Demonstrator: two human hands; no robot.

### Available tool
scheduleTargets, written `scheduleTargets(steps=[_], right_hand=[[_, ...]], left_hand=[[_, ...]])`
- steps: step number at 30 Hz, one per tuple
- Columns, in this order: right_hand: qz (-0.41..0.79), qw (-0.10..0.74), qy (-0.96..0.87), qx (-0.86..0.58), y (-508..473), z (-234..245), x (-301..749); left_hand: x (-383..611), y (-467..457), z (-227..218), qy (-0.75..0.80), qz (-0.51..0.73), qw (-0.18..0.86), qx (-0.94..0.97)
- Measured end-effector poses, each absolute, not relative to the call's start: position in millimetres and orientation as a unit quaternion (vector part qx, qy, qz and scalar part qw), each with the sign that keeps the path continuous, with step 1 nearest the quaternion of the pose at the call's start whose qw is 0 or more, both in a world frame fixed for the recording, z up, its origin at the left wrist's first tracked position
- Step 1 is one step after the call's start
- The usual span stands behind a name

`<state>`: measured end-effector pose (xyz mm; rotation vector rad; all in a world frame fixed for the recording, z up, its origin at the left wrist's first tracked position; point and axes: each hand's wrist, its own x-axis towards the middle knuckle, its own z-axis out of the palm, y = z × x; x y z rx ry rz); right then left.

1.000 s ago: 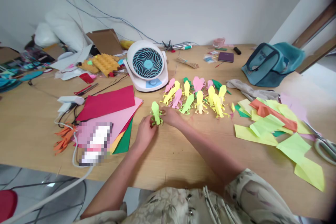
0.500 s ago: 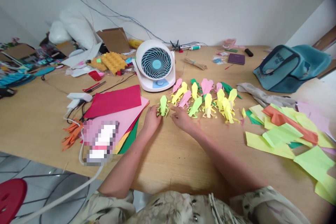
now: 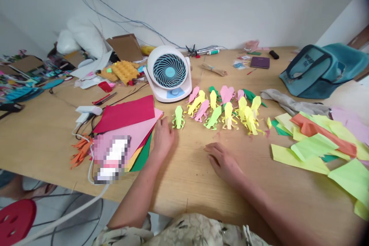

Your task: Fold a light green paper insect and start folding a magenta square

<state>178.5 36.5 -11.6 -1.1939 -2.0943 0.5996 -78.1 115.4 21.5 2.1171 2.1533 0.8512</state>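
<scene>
My left hand (image 3: 163,137) lies flat on the wooden table (image 3: 187,177), fingers stretched toward the edge of a stack of coloured paper sheets (image 3: 127,123). A light green folded paper insect (image 3: 178,117) stands just beyond its fingertips, untouched. My right hand (image 3: 222,160) rests palm down on the bare table, fingers open and holding nothing. Behind both hands stands a cluster of several folded paper insects (image 3: 225,109) in yellow, pink and green.
A small white desk fan (image 3: 169,72) stands behind the stack. Cut paper scraps (image 3: 317,142) lie at the right, a teal bag (image 3: 319,71) behind them. Orange paper cut-outs (image 3: 80,150), a white cable and charger (image 3: 85,111) sit at left. Clutter lines the back wall.
Both hands let go of the light green insect, which now stands alone by the cluster. My right hand drew back toward me and my left hand slid left toward the paper stack.
</scene>
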Motion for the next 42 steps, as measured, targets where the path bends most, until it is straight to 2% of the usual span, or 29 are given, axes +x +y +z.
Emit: scheduleTargets(steps=[3, 6, 9, 12, 19, 25, 28, 33, 38, 42], right_hand=[[0.210, 0.322, -0.813, -0.436, 34, -11, 176], [0.195, 0.330, -0.825, -0.415, 35, -10, 178], [0.166, 0.337, -0.839, -0.393, 35, -14, 181], [0.141, 0.327, -0.855, -0.376, 37, -22, 183], [0.111, 0.306, -0.854, -0.406, 40, -27, 184], [0.107, 0.326, -0.869, -0.356, 30, -8, 191], [0.138, 0.307, -0.872, -0.354, 14, 1, 213], [0.185, 0.327, -0.800, -0.468, -20, -4, 272], [0.145, 0.391, -0.660, -0.625, -42, -4, 294], [0.105, 0.406, -0.611, -0.671, -42, -1, 301]], left_hand=[[-45, 101, 27, 0.616, 0.356, 0.026, 0.702], [0, 79, 21, 0.500, 0.420, 0.151, 0.742], [35, 57, 10, 0.441, 0.440, 0.275, 0.732], [45, 45, 3, 0.424, 0.425, 0.341, 0.723], [41, 48, -2, 0.373, 0.416, 0.386, 0.733], [44, 44, -5, 0.354, 0.439, 0.435, 0.702], [44, 44, -7, 0.372, 0.434, 0.418, 0.706], [44, 47, -10, 0.367, 0.434, 0.416, 0.710], [46, 45, -7, 0.357, 0.418, 0.392, 0.738], [49, 44, -4, 0.353, 0.387, 0.350, 0.777]])
